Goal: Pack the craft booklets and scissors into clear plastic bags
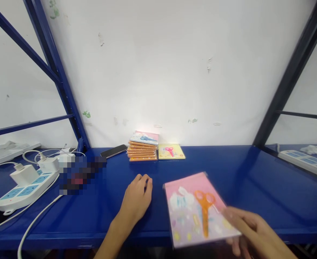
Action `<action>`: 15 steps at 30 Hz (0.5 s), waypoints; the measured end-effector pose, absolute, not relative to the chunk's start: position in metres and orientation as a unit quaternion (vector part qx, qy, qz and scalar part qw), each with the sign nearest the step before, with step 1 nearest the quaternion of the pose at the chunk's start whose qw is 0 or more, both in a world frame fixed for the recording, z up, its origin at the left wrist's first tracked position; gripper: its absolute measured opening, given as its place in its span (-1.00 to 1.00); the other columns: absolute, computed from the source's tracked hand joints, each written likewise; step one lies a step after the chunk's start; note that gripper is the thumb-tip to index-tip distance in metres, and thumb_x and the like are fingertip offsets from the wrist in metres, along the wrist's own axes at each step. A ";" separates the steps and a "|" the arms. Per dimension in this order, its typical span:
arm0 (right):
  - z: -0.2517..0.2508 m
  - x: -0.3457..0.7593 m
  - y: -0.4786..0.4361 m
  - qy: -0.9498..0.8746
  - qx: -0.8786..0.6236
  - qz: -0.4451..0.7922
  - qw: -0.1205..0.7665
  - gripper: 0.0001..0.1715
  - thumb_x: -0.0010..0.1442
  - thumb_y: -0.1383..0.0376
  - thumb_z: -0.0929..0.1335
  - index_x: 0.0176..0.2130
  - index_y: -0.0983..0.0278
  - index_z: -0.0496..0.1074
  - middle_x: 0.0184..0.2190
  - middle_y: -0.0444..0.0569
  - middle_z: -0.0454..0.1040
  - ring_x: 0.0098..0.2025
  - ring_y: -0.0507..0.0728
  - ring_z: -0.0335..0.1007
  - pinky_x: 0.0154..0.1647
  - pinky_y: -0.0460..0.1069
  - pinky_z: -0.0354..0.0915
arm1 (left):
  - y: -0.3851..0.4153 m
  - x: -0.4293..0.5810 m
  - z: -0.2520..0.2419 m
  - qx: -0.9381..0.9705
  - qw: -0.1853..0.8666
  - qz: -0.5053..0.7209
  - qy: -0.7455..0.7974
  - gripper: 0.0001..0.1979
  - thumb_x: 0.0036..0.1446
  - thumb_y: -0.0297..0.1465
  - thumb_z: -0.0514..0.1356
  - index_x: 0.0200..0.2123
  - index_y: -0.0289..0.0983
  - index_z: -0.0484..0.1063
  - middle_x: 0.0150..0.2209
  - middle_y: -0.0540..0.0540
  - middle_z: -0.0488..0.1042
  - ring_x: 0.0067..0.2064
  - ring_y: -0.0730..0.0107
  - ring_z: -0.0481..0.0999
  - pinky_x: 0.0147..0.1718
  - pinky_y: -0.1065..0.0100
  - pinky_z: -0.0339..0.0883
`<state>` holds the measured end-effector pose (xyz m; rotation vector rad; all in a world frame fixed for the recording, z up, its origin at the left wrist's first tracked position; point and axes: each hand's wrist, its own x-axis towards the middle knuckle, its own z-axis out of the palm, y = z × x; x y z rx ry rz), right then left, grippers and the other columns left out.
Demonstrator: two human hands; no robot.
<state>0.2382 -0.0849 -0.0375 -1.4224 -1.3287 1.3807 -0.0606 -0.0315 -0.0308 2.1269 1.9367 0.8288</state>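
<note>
My right hand (251,232) grips the lower right corner of a pink packet (193,210) with orange scissors printed or packed on its front; the packet is tilted over the near edge of the blue shelf (242,169). Resting on that shelf just left of the packet, my left hand (137,198) has its fingers curled under, and nothing shows in them. A stack of several similar packets (143,146) sits at the back against the wall. One yellow packet (171,151) lies flat beside the stack.
A black phone (114,151) lies left of the stack. White power strips with plugs and cables (26,181) fill the left end, next to a blurred patch. Another power strip (307,162) lies on the shelf to the right. Blue upright posts (58,72) frame the bay.
</note>
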 end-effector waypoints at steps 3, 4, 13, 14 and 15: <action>-0.017 0.243 -0.042 -0.561 -0.536 0.477 0.414 -0.28 0.08 -0.30 0.40 -0.44 0.31 0.54 -0.60 -0.02 0.47 -0.66 0.03 0.29 -0.71 -0.10 0.24 | -0.026 -0.067 -0.033 0.707 0.060 0.263 0.654 -0.67 0.42 -0.40 -0.13 -0.29 -0.18 0.39 -0.29 -0.10 0.47 -0.23 0.20 0.52 -0.23 0.26 0.27; -0.010 0.242 -0.022 -0.574 -0.530 0.453 0.429 -0.30 0.10 -0.27 0.41 -0.42 0.33 0.54 -0.57 0.00 0.49 -0.62 0.03 0.33 -0.70 -0.11 0.24 | -0.026 -0.066 -0.035 0.708 0.053 0.258 0.656 -0.69 0.41 -0.40 -0.11 -0.28 -0.18 0.39 -0.29 -0.10 0.47 -0.24 0.21 0.52 -0.26 0.27 0.25; -0.011 0.210 0.147 -0.723 -0.627 0.186 0.224 -0.47 0.43 -0.01 0.25 -0.19 0.37 0.55 -0.25 0.12 0.59 -0.25 0.19 0.56 -0.20 0.09 0.46 | -0.025 -0.062 -0.042 0.726 0.029 0.219 0.651 -0.83 0.33 -0.46 0.00 -0.19 -0.16 0.37 -0.27 -0.04 0.48 -0.27 0.26 0.51 -0.34 0.30 0.19; -0.016 0.208 0.152 -0.725 -0.635 0.165 0.210 -0.57 0.42 0.05 0.31 -0.10 0.36 0.54 -0.14 0.11 0.58 -0.16 0.20 0.55 -0.12 0.13 0.47 | -0.024 -0.063 -0.042 0.729 0.029 0.216 0.649 -0.83 0.33 -0.46 0.00 -0.18 -0.16 0.37 -0.26 -0.04 0.48 -0.26 0.26 0.51 -0.33 0.30 0.20; -0.020 0.207 0.154 -0.728 -0.640 0.147 0.198 -0.63 0.40 0.11 0.35 0.00 0.33 0.50 -0.03 0.09 0.54 -0.08 0.21 0.53 -0.06 0.16 0.46 | -0.024 -0.064 -0.041 0.732 0.030 0.214 0.646 -0.83 0.33 -0.46 0.00 -0.17 -0.16 0.37 -0.26 -0.04 0.48 -0.25 0.26 0.52 -0.32 0.30 0.20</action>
